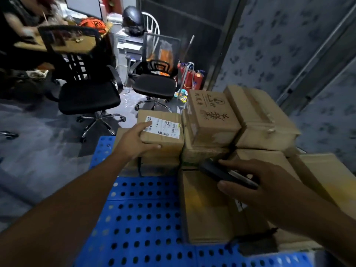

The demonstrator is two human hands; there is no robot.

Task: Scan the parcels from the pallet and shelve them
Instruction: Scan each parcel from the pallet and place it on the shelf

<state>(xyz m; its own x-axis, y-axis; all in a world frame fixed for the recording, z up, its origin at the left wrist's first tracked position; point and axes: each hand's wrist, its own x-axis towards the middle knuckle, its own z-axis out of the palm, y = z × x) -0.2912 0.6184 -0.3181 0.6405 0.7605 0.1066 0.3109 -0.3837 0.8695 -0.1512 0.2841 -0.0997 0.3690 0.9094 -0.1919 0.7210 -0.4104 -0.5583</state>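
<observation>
While outstretched — left hand point(133, 140) on parcel point(168, 144)

Dim indoor light, soft motion blur, wide-angle bending at edges

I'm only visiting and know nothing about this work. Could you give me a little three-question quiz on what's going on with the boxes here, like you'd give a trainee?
1. True or false: the left hand grips the parcel with the white label.
2. What does the right hand hold?
A. a roll of tape
B. a dark handheld scanner
C. a knife
3. Fill in the missing word: the parcels are stacked on a perforated ____ pallet.

Key: 1 true; 2 B; 3 blue.
</observation>
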